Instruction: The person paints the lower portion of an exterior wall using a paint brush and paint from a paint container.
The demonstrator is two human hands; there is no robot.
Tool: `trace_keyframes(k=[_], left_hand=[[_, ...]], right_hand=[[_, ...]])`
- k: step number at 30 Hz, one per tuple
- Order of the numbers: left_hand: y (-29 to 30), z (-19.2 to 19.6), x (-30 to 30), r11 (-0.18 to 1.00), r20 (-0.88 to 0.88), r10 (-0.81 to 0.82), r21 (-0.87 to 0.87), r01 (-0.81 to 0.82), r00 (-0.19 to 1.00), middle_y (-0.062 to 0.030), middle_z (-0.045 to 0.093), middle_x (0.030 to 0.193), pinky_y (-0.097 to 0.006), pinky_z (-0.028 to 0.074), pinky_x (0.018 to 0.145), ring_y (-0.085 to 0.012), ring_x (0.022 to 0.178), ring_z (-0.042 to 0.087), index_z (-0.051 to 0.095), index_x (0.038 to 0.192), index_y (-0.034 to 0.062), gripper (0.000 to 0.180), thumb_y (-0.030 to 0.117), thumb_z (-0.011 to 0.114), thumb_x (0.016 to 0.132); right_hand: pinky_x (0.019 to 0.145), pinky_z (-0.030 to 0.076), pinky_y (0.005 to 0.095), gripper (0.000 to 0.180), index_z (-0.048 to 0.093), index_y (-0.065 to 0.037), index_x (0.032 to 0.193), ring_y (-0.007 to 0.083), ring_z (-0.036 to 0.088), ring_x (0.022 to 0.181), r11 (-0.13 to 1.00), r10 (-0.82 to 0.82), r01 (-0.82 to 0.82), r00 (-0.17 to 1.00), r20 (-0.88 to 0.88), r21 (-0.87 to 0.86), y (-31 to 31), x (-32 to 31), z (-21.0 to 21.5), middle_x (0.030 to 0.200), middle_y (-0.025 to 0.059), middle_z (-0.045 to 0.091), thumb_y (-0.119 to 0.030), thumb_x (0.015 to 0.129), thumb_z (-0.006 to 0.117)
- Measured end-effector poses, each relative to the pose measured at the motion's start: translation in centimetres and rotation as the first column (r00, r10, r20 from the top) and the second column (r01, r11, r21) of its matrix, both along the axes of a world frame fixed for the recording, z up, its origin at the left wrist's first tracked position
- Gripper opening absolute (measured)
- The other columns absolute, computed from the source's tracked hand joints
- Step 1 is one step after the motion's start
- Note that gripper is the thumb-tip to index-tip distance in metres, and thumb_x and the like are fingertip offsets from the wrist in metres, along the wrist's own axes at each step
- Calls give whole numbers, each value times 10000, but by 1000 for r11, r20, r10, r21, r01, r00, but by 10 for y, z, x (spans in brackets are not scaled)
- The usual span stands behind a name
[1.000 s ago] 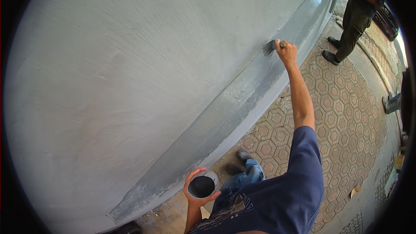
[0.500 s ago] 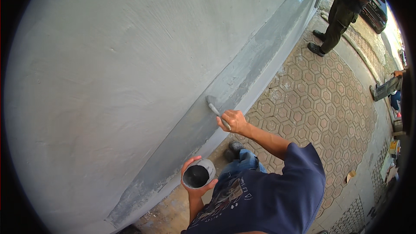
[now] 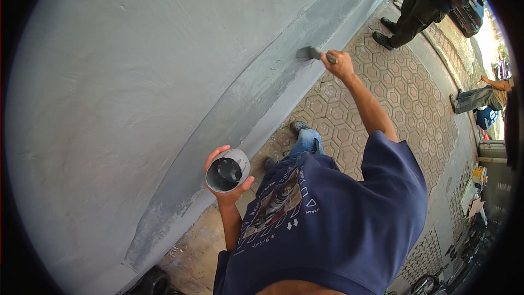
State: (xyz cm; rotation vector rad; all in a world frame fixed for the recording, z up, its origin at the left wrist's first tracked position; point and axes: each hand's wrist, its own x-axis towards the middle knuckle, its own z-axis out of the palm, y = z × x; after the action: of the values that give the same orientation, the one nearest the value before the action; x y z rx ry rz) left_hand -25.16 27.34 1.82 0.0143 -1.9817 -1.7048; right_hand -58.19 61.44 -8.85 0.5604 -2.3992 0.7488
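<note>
My left hand (image 3: pixel 229 193) cradles a rounded grey pot (image 3: pixel 240 158), its fingers and thumb wrapped around the sides. Dark grey paint or slurry (image 3: pixel 222 172) shows inside the pot. Out to the right and farther off, my right hand (image 3: pixel 340 65) grips a paintbrush (image 3: pixel 310 53) by its handle. The brush's bristles touch a darker grey, wet-looking band (image 3: pixel 256 84) running along the foot of the pale grey wall (image 3: pixel 125 82).
A lighter ledge (image 3: pixel 305 88) borders the band, beside hexagonal paving (image 3: pixel 393 93). Another person (image 3: pixel 417 13) stands by the wall at the far right, near a dark car (image 3: pixel 469 16). A second person (image 3: pixel 476 98) is at the right edge. Bicycles (image 3: pixel 436 283) sit lower right.
My right hand has moved the brush farther up and right along the band. The pot in my left hand has shifted up and left, tilting to show more of its inside.
</note>
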Motion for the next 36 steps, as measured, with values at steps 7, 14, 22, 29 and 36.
trace_keyframes(k=[7, 14, 22, 29, 36], left_hand=[[55, -13, -63, 990, -10, 93, 110, -92, 996, -176, 595, 1241, -364, 516, 903, -238, 1057, 615, 444, 1322, -1, 953, 193, 918, 518], [101, -14, -121, 979, 33, 39, -203, -32, 999, -177, 553, 1271, -391, 494, 936, -278, 1167, 556, 374, 1374, 14, 1020, 306, 912, 558], [133, -29, -138, 985, 66, 79, -158, -68, 995, -176, 551, 1278, -405, 483, 970, -283, 1168, 559, 369, 1374, 31, 1015, 266, 912, 550], [145, -35, -137, 978, 98, 207, -9, -208, 973, -168, 605, 1239, -396, 477, 966, -281, 1128, 591, 489, 1306, 9, 965, 283, 949, 502], [153, -33, -134, 984, 93, 177, -2, -178, 980, -169, 607, 1230, -391, 475, 967, -282, 1130, 592, 489, 1317, 8, 969, 260, 949, 502]], right_hand=[[495, 501, 441, 316, 571, -54, 612, 362, 620, 533, 967, -230, 230, 973, -16, 112, 75, -71, -32, 628, 158, 626, -238, 845, 678], [447, 469, 393, 291, 595, -30, 589, 310, 599, 469, 985, 165, -169, 981, 107, 33, 13, 17, 9, 562, 133, 607, -176, 818, 701], [424, 425, 354, 267, 610, -10, 610, 275, 564, 438, 849, 452, -388, 885, 111, -359, 10, -31, 40, 546, 124, 580, -118, 826, 724], [431, 416, 373, 304, 574, -18, 611, 302, 556, 442, 984, 131, -140, 988, -83, -107, 94, -146, 9, 547, 139, 547, -129, 862, 706], [434, 414, 394, 275, 530, -47, 640, 306, 547, 468, 999, -7, 18, 965, -263, 40, 116, -177, -21, 584, 120, 538, -90, 844, 709]])
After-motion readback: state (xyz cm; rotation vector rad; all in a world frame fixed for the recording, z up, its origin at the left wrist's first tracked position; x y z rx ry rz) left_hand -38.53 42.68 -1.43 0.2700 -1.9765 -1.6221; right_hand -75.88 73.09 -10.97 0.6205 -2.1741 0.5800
